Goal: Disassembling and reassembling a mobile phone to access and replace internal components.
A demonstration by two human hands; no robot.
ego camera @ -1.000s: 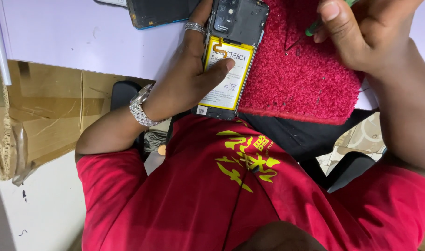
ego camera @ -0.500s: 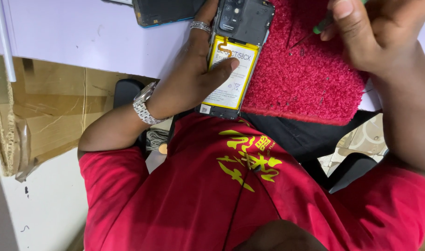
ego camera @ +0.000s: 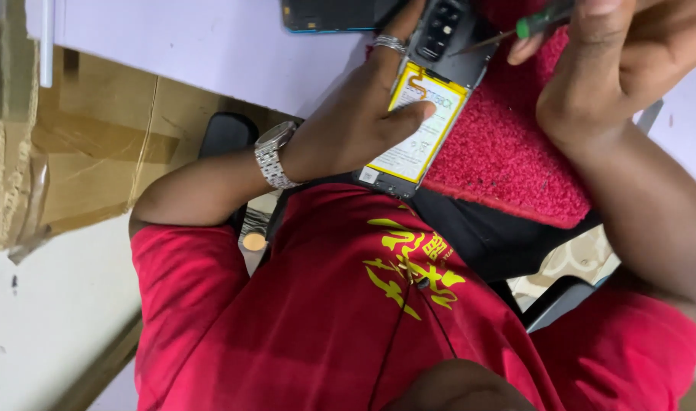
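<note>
Head view: an opened phone (ego camera: 424, 114), back cover off and yellow-edged battery exposed, lies on a red mat (ego camera: 508, 160) at the bench (ego camera: 211, 46) edge. It looks light, rigid, fragile inside; best held by its edges. Left hand (ego camera: 355, 133) clasps it, thumb on the battery. Right hand (ego camera: 614, 68) pinches a green-handled screwdriver (ego camera: 527, 29) near the camera end.

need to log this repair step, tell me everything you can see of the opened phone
The opened phone lies back-side up with its cover off, half on the red mat at the desk edge. A yellow-bordered battery with a white label fills its middle; the dark camera section sits at the far end. The left hand steadies it, thumb on the battery. The right hand holds a green-handled screwdriver with its tip at the camera end.
</note>
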